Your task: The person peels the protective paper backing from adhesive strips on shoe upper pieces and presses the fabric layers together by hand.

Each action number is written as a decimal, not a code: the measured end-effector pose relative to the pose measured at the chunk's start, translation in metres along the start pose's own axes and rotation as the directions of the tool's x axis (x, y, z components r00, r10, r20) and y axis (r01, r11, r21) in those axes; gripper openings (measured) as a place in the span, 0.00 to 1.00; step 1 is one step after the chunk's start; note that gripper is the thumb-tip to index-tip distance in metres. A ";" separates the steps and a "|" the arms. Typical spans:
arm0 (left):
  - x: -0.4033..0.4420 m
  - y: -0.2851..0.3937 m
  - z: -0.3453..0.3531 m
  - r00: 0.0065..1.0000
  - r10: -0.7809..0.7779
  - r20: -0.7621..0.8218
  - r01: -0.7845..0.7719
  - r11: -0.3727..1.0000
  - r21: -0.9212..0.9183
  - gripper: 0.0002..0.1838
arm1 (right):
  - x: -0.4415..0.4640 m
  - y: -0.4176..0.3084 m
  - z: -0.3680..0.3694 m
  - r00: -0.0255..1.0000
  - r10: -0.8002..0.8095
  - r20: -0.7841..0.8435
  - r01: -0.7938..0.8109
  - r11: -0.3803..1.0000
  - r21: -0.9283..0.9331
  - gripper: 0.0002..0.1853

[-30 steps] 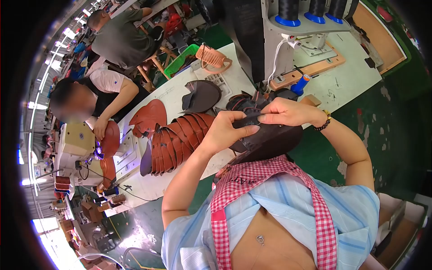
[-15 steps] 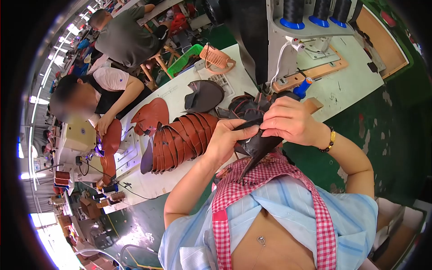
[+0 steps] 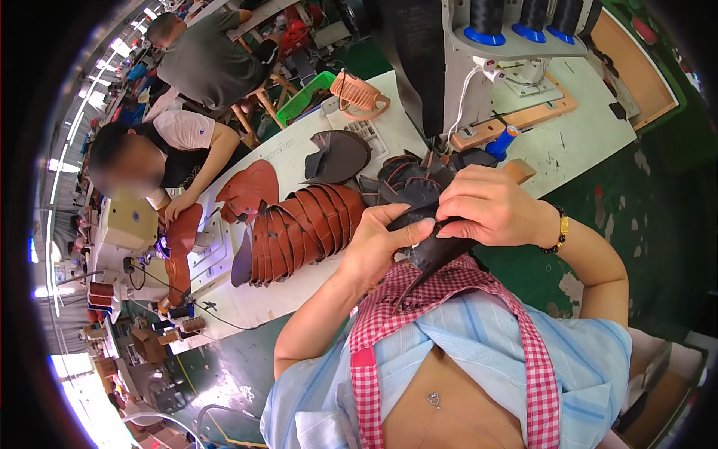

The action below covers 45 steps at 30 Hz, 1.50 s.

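A black leather shoe upper [image 3: 441,253] is held in front of my apron, its narrow end pointing down. My left hand [image 3: 383,243] grips its left edge, thumb on top and fingers underneath. On its upper right edge, my right hand [image 3: 490,206] pinches with thumb and fingertips; whether something small is also between them is hidden. Just beyond my hands lies a pile of black leather pieces [image 3: 407,178]. Left of my left hand, a row of overlapping reddish-brown leather uppers [image 3: 310,230] rests on the white table [image 3: 299,283].
A dark upper [image 3: 342,155] and a brown upper [image 3: 250,187] lie farther along the table. Behind stand a peach-coloured basket [image 3: 360,97] and green crate [image 3: 307,97]. A blue spool [image 3: 502,142] and a machine with black thread cones [image 3: 488,21] are ahead. A co-worker [image 3: 198,150] sits left.
Both hands have shifted slightly with the black upper, which is turned so more of its surface faces up. The co-worker's head and hand at the left have moved a little.
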<state>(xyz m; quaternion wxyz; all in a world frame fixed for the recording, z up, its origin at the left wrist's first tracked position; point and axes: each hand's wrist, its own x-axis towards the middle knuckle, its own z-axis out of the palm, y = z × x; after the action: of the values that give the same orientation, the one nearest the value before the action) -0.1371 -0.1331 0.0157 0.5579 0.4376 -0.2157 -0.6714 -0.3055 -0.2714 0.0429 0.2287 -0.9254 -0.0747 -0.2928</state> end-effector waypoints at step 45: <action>0.008 -0.016 0.017 0.899 0.359 -0.249 -0.392 0.915 -0.097 0.06 | 0.011 -0.010 0.008 0.984 0.131 -0.117 -0.155 0.963 -0.221 0.09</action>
<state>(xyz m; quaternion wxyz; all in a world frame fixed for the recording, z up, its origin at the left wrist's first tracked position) -0.1598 -0.1397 0.0093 0.7282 0.4196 -0.1821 -0.5104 -0.2955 -0.2586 0.0477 0.1444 -0.9325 0.0384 -0.3287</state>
